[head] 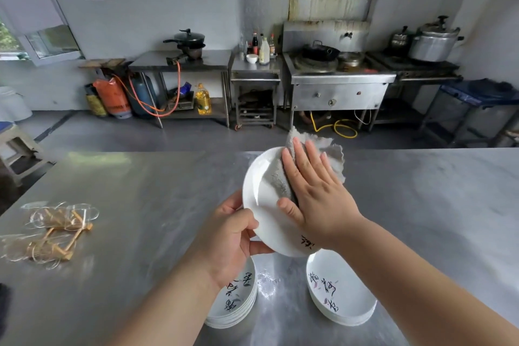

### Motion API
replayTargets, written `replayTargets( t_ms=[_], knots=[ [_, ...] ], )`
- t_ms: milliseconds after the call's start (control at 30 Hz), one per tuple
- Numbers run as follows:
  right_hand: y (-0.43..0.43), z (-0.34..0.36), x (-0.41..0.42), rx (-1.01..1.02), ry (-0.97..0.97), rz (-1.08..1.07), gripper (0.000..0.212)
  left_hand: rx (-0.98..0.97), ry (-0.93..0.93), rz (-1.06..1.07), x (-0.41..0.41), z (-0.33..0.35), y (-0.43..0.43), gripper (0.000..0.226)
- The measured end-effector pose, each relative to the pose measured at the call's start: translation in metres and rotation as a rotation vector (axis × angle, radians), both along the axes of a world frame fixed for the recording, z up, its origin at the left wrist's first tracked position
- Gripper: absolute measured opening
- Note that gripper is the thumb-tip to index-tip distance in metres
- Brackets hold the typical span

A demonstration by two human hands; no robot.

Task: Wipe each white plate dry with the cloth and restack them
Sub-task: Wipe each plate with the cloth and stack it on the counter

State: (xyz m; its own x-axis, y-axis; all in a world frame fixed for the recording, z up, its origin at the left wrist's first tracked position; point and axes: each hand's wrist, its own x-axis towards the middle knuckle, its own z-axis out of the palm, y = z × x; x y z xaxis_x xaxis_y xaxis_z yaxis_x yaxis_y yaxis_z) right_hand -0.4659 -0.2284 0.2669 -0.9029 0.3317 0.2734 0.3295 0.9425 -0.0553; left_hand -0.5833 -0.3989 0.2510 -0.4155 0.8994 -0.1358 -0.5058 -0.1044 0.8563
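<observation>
One white plate (pixel 261 191) is held tilted above the steel table (pixel 140 177). The left hand (pixel 230 239) grips its lower rim, thumb curled over the front. The right hand (pixel 314 196), fingers straight, presses the grey cloth (pixel 280 180) flat on its face. Below sit a left stack (pixel 238 306) and a right stack (pixel 342 300), with bare steel between them. The plates bear black brush characters that I cannot read.

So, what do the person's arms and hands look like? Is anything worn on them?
Both are bare. The left hand and right hand wear no gloves, and no ring, watch or bracelet shows. No sleeve comes into view: both forearms are uncovered to the picture's edge. The visible nails look short.
</observation>
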Motion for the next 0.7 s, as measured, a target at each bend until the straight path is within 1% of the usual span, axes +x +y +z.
replayTargets(
  t_ms=[67,133,200,233,267,333,400,467,533,567,633,700],
  knots=[
    [-0.008,-0.007,0.000,-0.038,0.024,-0.014,0.093,-0.034,0.023,-0.018,0.003,-0.002,0.002,0.056],
    [-0.018,-0.010,-0.002,-0.059,0.072,0.116,0.089,-0.064,0.070,-0.040,0.007,-0.002,0.004,0.048],
    [-0.020,-0.009,-0.005,-0.002,0.108,0.264,0.083,-0.062,0.108,-0.064,0.006,-0.001,0.005,0.041],
    [-0.015,-0.005,-0.004,0.036,0.108,0.290,0.081,-0.056,0.110,-0.069,0.005,-0.001,0.005,0.043],
    [-0.008,-0.001,-0.002,0.066,0.095,0.269,0.081,-0.056,0.103,-0.060,0.003,-0.001,0.004,0.046],
    [0.007,0.005,0.006,0.076,0.035,0.111,0.085,-0.060,0.061,-0.013,-0.003,-0.002,0.002,0.052],
    [0.014,-0.001,0.014,0.036,-0.050,-0.038,0.090,-0.049,0.011,0.028,-0.007,-0.004,0.001,0.057],
    [0.011,-0.015,0.018,-0.024,-0.093,-0.098,0.092,-0.057,-0.001,0.037,-0.010,-0.003,0.001,0.059],
    [0.007,-0.020,0.018,-0.074,-0.077,-0.063,0.091,-0.097,0.022,0.000,-0.009,-0.002,0.001,0.057],
    [0.008,-0.019,0.016,-0.060,-0.044,-0.012,0.089,-0.120,0.040,-0.027,-0.007,-0.001,0.001,0.057],
    [0.014,-0.011,0.010,0.015,0.043,0.087,0.079,-0.137,0.062,-0.060,-0.004,0.001,0.003,0.056],
    [0.024,0.000,0.005,0.041,0.150,0.101,0.065,-0.093,0.043,-0.036,-0.002,0.006,0.006,0.055]
  ],
)
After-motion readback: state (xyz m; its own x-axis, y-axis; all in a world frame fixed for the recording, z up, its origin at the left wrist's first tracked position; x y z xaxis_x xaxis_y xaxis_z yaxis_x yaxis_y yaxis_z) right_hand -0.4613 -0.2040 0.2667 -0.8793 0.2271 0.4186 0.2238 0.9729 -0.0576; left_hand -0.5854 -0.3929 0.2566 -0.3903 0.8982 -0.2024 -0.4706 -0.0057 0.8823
